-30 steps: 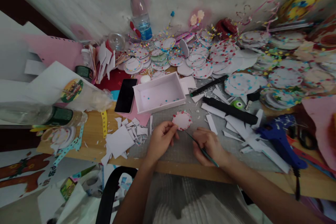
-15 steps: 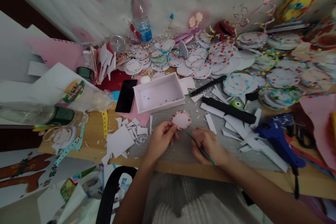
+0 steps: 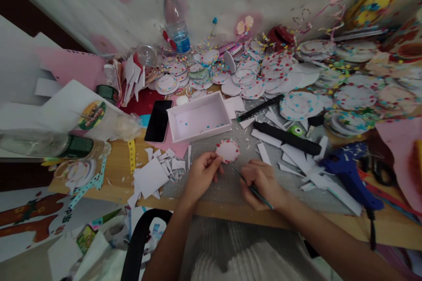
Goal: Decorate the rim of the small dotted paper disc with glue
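My left hand pinches the lower left edge of a small round paper disc, pale with red dots around its rim. In my right hand is a thin dark green pointed tool, like a slim brush or pick; its tip is too fine to make out. That tip points up and left, just below the disc and apart from it. Behind the disc stands an open white box with a few blue bits inside.
A phone lies left of the box, near paper scraps. To the right are a black pen-shaped tool, paper strips and a blue glue gun. Many decorated discs and a water bottle line the back.
The tool's tip has shifted slightly left with a small turn of my right hand. My left hand and the disc stay almost where they were.
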Available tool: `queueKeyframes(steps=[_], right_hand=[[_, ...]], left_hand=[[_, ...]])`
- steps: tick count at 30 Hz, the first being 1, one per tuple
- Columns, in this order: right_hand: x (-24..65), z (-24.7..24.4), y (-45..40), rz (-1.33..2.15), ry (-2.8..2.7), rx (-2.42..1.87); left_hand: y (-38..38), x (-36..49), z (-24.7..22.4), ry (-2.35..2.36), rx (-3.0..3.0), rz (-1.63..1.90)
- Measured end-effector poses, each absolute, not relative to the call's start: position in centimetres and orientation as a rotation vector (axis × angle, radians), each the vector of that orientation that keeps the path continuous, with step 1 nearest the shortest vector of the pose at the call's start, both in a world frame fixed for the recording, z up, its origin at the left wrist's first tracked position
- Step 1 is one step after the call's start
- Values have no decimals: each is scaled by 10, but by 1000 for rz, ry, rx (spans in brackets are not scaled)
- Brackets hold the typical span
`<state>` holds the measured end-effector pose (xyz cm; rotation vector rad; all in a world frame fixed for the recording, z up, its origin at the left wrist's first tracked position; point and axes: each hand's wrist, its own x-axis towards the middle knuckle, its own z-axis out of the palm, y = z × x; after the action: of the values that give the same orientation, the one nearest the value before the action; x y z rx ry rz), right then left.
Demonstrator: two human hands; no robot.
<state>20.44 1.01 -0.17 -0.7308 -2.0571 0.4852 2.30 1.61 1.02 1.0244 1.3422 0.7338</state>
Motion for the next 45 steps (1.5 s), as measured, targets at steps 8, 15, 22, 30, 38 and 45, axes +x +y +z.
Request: queueKeyframes(steps=[8, 15, 22, 30, 38, 45], right_hand=[[207, 0, 10, 569, -1937, -708], [209, 0, 8, 812, -1648, -858], [213, 17, 17, 872, -1542, -873], [214, 17, 21, 909, -1565, -905], [212, 14, 20, 722, -1768, -937], [212, 13, 21, 683, -1793, -970]], left_hand=[[16, 22, 12, 1345, 965, 744], [18, 22, 18, 1339, 907, 750], [16, 20, 17, 1334, 926, 739], [15, 19, 14, 1332, 944, 717], [15, 19, 14, 1329, 959, 720], [15, 18, 14, 1331, 967, 705]])
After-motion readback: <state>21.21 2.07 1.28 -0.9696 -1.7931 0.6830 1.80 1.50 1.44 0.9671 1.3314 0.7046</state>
